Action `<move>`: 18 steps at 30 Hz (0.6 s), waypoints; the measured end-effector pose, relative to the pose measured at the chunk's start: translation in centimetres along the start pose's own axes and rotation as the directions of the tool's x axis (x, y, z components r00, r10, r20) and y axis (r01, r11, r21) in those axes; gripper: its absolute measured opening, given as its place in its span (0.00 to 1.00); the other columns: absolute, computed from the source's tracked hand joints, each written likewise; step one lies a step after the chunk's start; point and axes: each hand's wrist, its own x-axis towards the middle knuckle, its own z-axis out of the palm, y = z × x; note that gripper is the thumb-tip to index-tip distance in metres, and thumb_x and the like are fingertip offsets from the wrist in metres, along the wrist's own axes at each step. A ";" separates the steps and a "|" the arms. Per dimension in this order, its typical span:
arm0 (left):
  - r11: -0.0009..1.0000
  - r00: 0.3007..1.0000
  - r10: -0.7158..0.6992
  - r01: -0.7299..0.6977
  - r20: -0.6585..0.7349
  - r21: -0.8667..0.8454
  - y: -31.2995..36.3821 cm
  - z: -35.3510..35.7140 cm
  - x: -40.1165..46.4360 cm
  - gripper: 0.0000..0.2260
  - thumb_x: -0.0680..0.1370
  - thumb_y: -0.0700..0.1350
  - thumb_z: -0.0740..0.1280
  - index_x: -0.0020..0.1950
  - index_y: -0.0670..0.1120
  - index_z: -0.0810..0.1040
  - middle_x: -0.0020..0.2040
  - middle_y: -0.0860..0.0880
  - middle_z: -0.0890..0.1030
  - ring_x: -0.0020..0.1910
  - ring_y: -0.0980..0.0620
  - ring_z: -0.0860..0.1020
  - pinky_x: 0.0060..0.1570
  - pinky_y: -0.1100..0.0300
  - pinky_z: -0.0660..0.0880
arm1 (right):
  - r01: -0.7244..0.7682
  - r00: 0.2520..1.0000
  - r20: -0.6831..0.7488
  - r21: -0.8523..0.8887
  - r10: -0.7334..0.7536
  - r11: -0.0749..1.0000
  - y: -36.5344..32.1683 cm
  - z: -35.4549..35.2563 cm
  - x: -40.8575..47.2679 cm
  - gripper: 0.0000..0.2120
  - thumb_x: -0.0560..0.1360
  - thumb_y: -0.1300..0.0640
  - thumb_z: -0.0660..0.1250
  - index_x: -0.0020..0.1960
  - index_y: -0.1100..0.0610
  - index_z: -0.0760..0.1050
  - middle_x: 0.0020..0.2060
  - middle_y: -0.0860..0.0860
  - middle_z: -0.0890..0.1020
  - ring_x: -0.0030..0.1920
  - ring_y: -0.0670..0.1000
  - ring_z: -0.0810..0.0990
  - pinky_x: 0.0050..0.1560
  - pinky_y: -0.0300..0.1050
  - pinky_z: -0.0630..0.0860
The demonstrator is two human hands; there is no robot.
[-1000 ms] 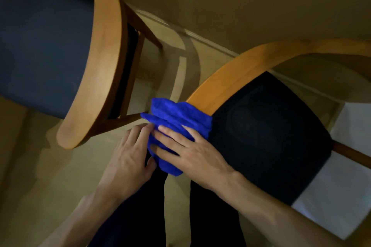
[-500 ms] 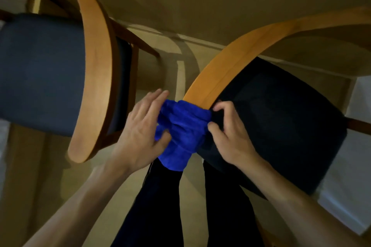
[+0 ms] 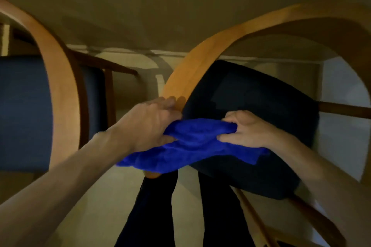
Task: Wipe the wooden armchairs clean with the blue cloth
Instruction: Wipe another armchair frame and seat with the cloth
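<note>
The blue cloth [image 3: 192, 144] is stretched wide between both hands, over the near end of the right armchair's curved wooden armrest [image 3: 200, 62]. My left hand [image 3: 148, 122] grips the cloth's left part, fingertips touching the armrest. My right hand [image 3: 249, 130] pinches the cloth's right part above the dark seat cushion [image 3: 261, 110]. A second armchair with a curved wooden arm [image 3: 62, 90] and blue seat [image 3: 22, 114] stands at the left. The armrest's tip is mostly hidden under the cloth.
A tan wall [image 3: 180, 6] rises behind both chairs. Pale floor [image 3: 132, 78] shows in the gap between them. My dark trouser legs [image 3: 156, 206] are at the bottom centre. Wooden chair rails [image 3: 345, 109] run at the right.
The cloth was bunched on the armrest's end under both hands; now it is pulled out wide between them. My right hand has moved right over the seat. The view has tilted.
</note>
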 end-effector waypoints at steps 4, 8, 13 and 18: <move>0.988 0.989 0.146 -0.145 0.023 -0.045 4.5 -1.0 5.9 0.15 0.74 0.53 0.68 0.59 0.54 0.69 0.51 0.56 0.72 0.49 0.55 0.75 0.52 0.56 0.75 | -0.113 0.989 -0.087 0.049 0.117 0.992 4.6 -2.9 -2.5 0.06 0.69 0.39 0.68 0.45 0.36 0.78 0.42 0.37 0.82 0.44 0.37 0.80 0.48 0.41 0.76; 0.989 0.992 0.081 -0.069 0.093 -0.128 7.7 -1.0 11.3 0.14 0.77 0.50 0.65 0.60 0.55 0.64 0.44 0.53 0.77 0.40 0.53 0.78 0.44 0.51 0.78 | -0.183 0.938 -0.283 0.083 0.199 0.980 9.4 -4.7 -5.5 0.05 0.74 0.42 0.69 0.48 0.41 0.77 0.43 0.40 0.82 0.45 0.42 0.81 0.47 0.44 0.77; 0.999 1.000 -0.011 0.011 -0.007 0.048 9.6 -1.9 16.2 0.18 0.77 0.45 0.64 0.63 0.56 0.62 0.43 0.51 0.77 0.39 0.49 0.78 0.40 0.52 0.73 | -0.279 0.897 -0.367 -0.037 0.247 0.960 14.0 -7.4 -9.0 0.12 0.72 0.48 0.74 0.53 0.47 0.76 0.46 0.43 0.78 0.45 0.44 0.78 0.45 0.42 0.74; 0.988 0.957 0.057 -0.013 -0.286 0.156 10.7 -2.2 18.4 0.17 0.77 0.41 0.64 0.63 0.56 0.67 0.43 0.53 0.79 0.42 0.48 0.79 0.48 0.50 0.76 | -0.366 0.698 -0.701 -0.172 0.147 0.915 16.3 -8.0 -9.6 0.09 0.72 0.54 0.73 0.51 0.51 0.77 0.36 0.45 0.75 0.40 0.51 0.77 0.48 0.51 0.73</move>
